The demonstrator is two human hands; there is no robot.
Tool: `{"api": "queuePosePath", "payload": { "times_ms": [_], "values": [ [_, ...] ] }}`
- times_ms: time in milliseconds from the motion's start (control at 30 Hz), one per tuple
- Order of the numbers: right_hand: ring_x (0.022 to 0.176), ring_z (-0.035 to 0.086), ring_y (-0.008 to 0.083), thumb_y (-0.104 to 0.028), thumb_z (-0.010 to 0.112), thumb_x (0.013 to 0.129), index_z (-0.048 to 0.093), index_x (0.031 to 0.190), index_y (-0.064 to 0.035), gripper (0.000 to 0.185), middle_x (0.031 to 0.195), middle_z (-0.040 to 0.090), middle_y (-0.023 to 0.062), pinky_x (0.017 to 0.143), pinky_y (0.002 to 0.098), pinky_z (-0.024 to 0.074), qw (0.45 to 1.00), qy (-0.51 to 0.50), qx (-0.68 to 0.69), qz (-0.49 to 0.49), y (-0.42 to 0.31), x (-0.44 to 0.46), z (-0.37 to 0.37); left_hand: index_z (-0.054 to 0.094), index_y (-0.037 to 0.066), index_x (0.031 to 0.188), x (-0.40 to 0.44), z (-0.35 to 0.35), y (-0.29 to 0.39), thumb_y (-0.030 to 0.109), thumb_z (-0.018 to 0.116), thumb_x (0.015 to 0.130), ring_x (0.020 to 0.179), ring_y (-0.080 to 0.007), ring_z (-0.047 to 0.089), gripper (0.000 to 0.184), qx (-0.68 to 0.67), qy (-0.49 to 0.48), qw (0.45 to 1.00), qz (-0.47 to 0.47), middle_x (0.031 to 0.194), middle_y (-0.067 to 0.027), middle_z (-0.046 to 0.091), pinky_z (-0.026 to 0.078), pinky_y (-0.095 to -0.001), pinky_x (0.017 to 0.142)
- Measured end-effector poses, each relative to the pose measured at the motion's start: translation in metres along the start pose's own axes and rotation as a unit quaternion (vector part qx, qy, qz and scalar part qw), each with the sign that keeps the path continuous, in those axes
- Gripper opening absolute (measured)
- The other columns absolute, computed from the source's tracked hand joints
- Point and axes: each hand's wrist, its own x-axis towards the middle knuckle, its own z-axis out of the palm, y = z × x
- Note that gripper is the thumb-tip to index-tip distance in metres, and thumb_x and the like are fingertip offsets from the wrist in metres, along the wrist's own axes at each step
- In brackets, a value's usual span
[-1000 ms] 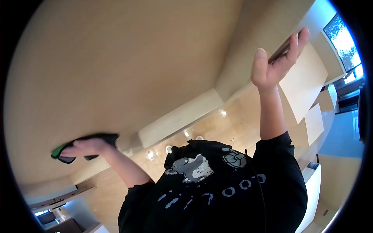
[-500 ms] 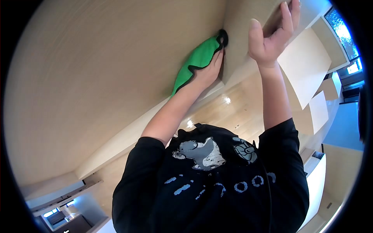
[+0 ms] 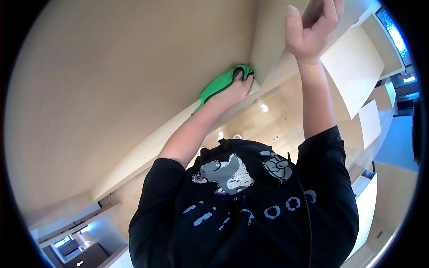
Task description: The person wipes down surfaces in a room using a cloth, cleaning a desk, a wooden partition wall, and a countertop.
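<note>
My left hand (image 3: 236, 93) presses a green cloth (image 3: 218, 85) with a dark edging against a broad pale wood-coloured board (image 3: 134, 76), close to the corner where it meets an upright side panel (image 3: 273, 38). The cloth is bunched around my fingers, and part of them is hidden by it. My right hand (image 3: 310, 38) is at the side panel, thumb raised and apart from the fingers; I see nothing in it. Its fingertips run up to the top edge of the view, and whether the palm touches the panel I cannot tell.
Below the board lies a shiny wood-coloured floor (image 3: 250, 118). Pale box-like furniture (image 3: 353, 71) stands on the right, with a window (image 3: 393, 33) beyond. A dark cable (image 3: 308, 214) hangs down over my black shirt (image 3: 250, 223).
My left hand has drawn the cloth along the corner towards my body, and the cloth is now more bunched. My right hand appears slightly farther up in the view.
</note>
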Motion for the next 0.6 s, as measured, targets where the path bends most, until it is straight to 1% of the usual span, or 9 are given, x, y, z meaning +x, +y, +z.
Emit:
{"api": "queuePosePath", "payload": {
  "times_ms": [100, 133, 200, 300, 400, 500, 600],
  "values": [
    [0.149, 0.027, 0.0449, -0.011, 0.061, 0.085, 0.038, 0.147, 0.0069, 0.067, 0.159, 0.028, 0.0330, 0.122, 0.0514, 0.0217, 1.000, 0.011, 0.017, 0.005, 0.000, 0.000, 0.002, 0.046, -0.012, 0.139, -0.003, 0.001, 0.000, 0.006, 0.050, 0.088, 0.106, -0.0420, 0.065, 0.054, 0.105, 0.052, 0.992, 0.037, 0.113, -0.0294, 0.067, 0.046, -0.0451, 0.106],
    [0.149, 0.027, 0.0449, -0.010, 0.061, 0.085, 0.038, 0.147, 0.0070, 0.067, 0.158, 0.028, 0.0329, 0.122, 0.0515, 0.0217, 1.000, 0.009, 0.014, 0.010, -0.001, 0.000, 0.001, 0.046, -0.011, 0.139, -0.001, 0.001, 0.003, 0.005, 0.050, 0.087, 0.108, -0.0432, 0.063, 0.054, 0.014, 0.043, 0.999, -0.003, 0.110, -0.0298, 0.067, 0.046, -0.0451, 0.106],
    [0.149, 0.027, 0.0448, -0.009, 0.061, 0.085, 0.038, 0.147, 0.0071, 0.067, 0.158, 0.028, 0.0328, 0.122, 0.0516, 0.0217, 1.000, 0.005, 0.007, 0.018, -0.002, 0.001, -0.002, 0.046, -0.011, 0.138, 0.009, 0.000, 0.013, 0.003, 0.051, 0.086, 0.112, -0.0458, 0.060, 0.055, -0.169, 0.025, 0.982, -0.083, 0.106, -0.0306, 0.067, 0.045, -0.0450, 0.105],
    [0.149, 0.028, 0.0451, -0.010, 0.060, 0.086, 0.039, 0.146, 0.0073, 0.067, 0.158, 0.028, 0.0327, 0.122, 0.0520, 0.0220, 1.000, 0.000, -0.007, 0.016, 0.000, 0.000, -0.002, 0.045, -0.010, 0.138, 0.016, -0.013, 0.016, 0.001, 0.049, 0.086, 0.122, -0.0457, 0.052, 0.054, -0.247, -0.030, 0.958, -0.142, 0.106, -0.0302, 0.067, 0.046, -0.0465, 0.103],
    [0.148, 0.028, 0.0456, -0.011, 0.060, 0.086, 0.039, 0.146, 0.0076, 0.067, 0.158, 0.028, 0.0329, 0.122, 0.0523, 0.0221, 1.000, -0.008, -0.021, 0.020, 0.000, -0.002, -0.004, 0.047, -0.009, 0.137, 0.016, -0.017, 0.016, 0.005, 0.052, 0.087, 0.126, -0.0440, 0.049, 0.052, -0.311, -0.029, 0.934, -0.175, 0.118, -0.0282, 0.065, 0.048, -0.0467, 0.101],
    [0.148, 0.029, 0.0464, -0.013, 0.060, 0.086, 0.039, 0.146, 0.0077, 0.066, 0.158, 0.029, 0.0336, 0.122, 0.0524, 0.0223, 1.000, -0.005, -0.014, 0.012, 0.000, -0.002, -0.003, 0.049, -0.007, 0.136, 0.004, -0.016, 0.028, 0.010, 0.057, 0.087, 0.128, -0.0419, 0.047, 0.053, -0.439, 0.077, 0.866, -0.229, 0.134, -0.0263, 0.057, 0.047, -0.0455, 0.103],
    [0.148, 0.029, 0.0469, -0.014, 0.060, 0.087, 0.039, 0.145, 0.0078, 0.066, 0.157, 0.029, 0.0346, 0.122, 0.0526, 0.0225, 1.000, 0.002, 0.003, 0.009, 0.001, -0.003, -0.002, 0.050, -0.009, 0.134, 0.004, -0.004, 0.035, 0.014, 0.063, 0.085, 0.128, -0.0405, 0.046, 0.056, -0.392, 0.052, 0.888, -0.235, 0.144, -0.0237, 0.049, 0.045, -0.0447, 0.106]
  ]
}}
